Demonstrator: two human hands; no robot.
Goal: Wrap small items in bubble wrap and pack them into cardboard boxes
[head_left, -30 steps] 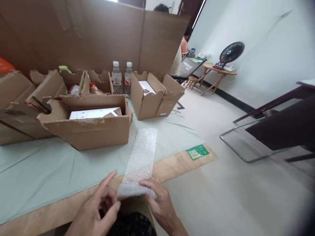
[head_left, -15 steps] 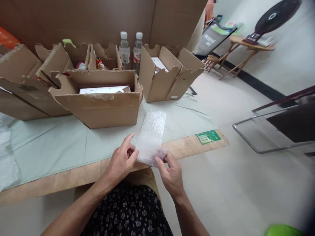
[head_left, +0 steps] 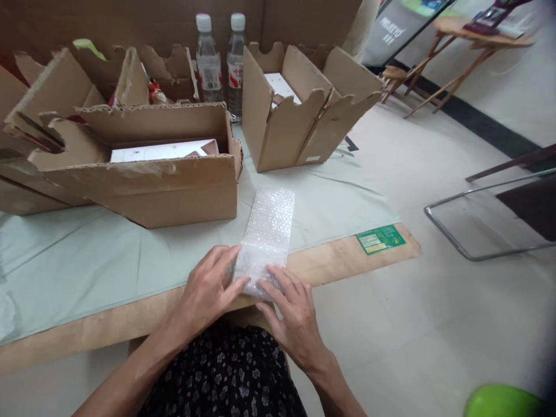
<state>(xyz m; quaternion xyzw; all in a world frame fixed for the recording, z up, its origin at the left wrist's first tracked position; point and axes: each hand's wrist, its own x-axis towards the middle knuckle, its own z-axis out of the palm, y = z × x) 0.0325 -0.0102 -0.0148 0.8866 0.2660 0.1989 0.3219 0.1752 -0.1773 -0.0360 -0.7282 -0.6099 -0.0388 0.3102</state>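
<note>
A narrow strip of bubble wrap (head_left: pixel 270 223) lies on the table's front part, its near end folded back over itself. My left hand (head_left: pixel 214 278) is at the left side of the fold, fingers apart, thumb and index touching its edge. Spread over the folded end, my right hand (head_left: pixel 292 304) presses with its fingertips, the thumb off to the near side. Neither hand is closed round the wrap. Behind it stands a cardboard box (head_left: pixel 191 194) with a white box (head_left: pixel 165 152) inside.
Further cardboard bins (head_left: pixel 286 124) stand behind, beside two clear bottles (head_left: pixel 209 63) with white caps. A pale green cloth (head_left: pixel 108 249) covers the table up to its wooden edge (head_left: pixel 334 258), which has a green label (head_left: pixel 380 238). A metal-framed chair (head_left: pixel 452 237) stands at the right.
The near end of the bubble wrap is now folded flat. My right hand has gone from pinching that end to pressing on it, and my left hand has come closer. The view has shifted.
</note>
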